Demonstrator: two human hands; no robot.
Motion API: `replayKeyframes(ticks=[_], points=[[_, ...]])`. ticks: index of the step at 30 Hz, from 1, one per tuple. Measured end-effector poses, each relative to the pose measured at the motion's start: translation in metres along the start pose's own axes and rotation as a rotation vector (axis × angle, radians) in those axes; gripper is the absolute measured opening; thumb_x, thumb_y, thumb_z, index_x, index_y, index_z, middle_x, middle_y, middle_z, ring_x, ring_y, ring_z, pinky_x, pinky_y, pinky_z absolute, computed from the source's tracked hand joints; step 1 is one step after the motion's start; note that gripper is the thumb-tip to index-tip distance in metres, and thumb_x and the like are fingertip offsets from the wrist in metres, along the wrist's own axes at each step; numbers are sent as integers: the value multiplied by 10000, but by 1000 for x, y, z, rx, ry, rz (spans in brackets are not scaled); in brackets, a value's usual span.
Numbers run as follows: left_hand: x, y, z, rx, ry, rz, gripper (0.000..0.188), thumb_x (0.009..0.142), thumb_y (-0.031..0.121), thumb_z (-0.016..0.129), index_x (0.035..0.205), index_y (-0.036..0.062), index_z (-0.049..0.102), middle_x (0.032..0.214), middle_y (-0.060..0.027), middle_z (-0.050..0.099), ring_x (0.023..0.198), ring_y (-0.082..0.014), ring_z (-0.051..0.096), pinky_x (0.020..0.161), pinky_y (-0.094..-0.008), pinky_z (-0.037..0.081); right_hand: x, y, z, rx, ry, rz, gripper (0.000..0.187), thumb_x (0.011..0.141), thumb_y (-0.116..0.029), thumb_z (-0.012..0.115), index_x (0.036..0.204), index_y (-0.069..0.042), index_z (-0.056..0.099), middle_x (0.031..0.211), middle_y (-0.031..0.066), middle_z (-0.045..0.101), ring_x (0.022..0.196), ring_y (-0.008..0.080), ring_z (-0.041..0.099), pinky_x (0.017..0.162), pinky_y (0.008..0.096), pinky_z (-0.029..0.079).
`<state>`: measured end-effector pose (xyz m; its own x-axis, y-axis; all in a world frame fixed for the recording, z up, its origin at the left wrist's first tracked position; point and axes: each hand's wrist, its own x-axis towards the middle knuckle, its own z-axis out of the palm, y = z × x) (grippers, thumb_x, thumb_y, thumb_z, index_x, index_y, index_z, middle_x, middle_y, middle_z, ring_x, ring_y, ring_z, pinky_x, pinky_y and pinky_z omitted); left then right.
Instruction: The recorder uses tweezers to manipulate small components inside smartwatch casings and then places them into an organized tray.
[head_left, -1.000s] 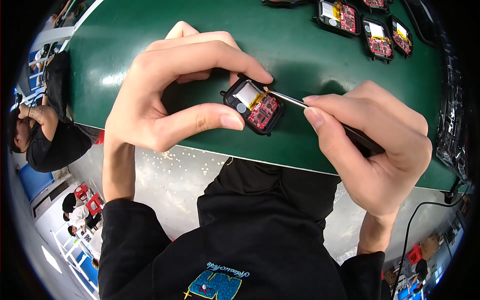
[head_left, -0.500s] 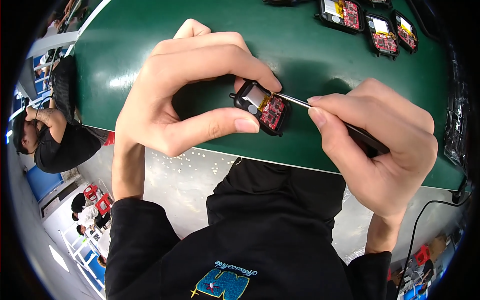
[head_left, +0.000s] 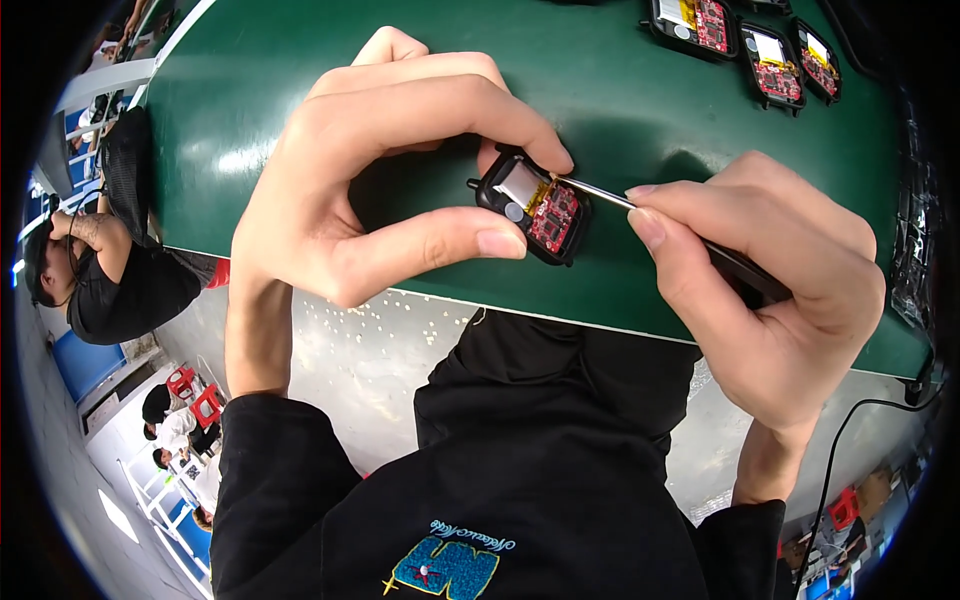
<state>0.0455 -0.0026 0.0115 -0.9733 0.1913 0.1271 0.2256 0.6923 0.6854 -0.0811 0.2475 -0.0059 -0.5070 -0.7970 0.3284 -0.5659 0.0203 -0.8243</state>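
My left hand point(head_left: 325, 195) is curled around a small open black device case point(head_left: 582, 235), thumb on its near side and index finger at its far edge. Inside the case lie a silver battery cell point(head_left: 519, 184), yellow tape and a red circuit board point(head_left: 556, 222). A round silver disc sits near the thumb. My right hand point(head_left: 785, 265) pinches a pair of tweezers point(head_left: 603, 195) with a dark body and thin metal end. Their tip reaches the far edge of the case, close to my left index fingertip. Whether the tip grips anything is too small to tell.
Several similar open cases point(head_left: 773, 66) with red boards lie at the far right of the green table point(head_left: 220, 130). Clear plastic wrapping point(head_left: 912, 240) runs along the right edge. A black cable point(head_left: 825, 470) hangs there. Another person point(head_left: 130, 270) sits at the left.
Both hands have shifted slightly right, the case and tweezers moving with them. The tweezers' tip stays at the same edge of the case.
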Motion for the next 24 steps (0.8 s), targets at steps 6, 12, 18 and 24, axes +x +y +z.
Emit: replayKeyframes(ticks=[6, 12, 18, 24], points=[[-3, -2, 0, 30, -10, 10, 556, 762, 448, 840, 1040, -33, 815, 962, -132, 812, 806, -217, 674, 821, -356, 379, -1, -3, 1, -8, 6, 39, 188, 798, 132, 820, 960, 37, 834, 713, 40, 668, 576, 75, 555, 515, 237, 336], [-2, 1, 1, 40, -1, 17, 559, 764, 453, 847, 1036, -34, 817, 961, -129, 810, 800, -211, 670, 817, -358, 375, -3, 0, 1, -29, 31, -39, 183, 798, 132, 822, 953, 35, 835, 713, 47, 677, 569, 83, 557, 513, 236, 339], [-3, 0, 1, 31, -1, 4, 556, 757, 437, 841, 1049, -35, 814, 977, -123, 812, 815, -208, 673, 822, -358, 377, -4, -1, 2, -52, 11, -61, 195, 794, 149, 816, 955, 40, 836, 707, 41, 673, 562, 84, 549, 500, 236, 325], [-5, 4, 1, 51, 47, -56, 637, 651, 349, 898, 1185, 16, 797, 956, -85, 767, 810, -207, 627, 818, -339, 387, -4, -3, -8, 50, 93, 100, 173, 829, 111, 834, 990, 48, 839, 710, 23, 659, 571, 49, 518, 507, 233, 309]])
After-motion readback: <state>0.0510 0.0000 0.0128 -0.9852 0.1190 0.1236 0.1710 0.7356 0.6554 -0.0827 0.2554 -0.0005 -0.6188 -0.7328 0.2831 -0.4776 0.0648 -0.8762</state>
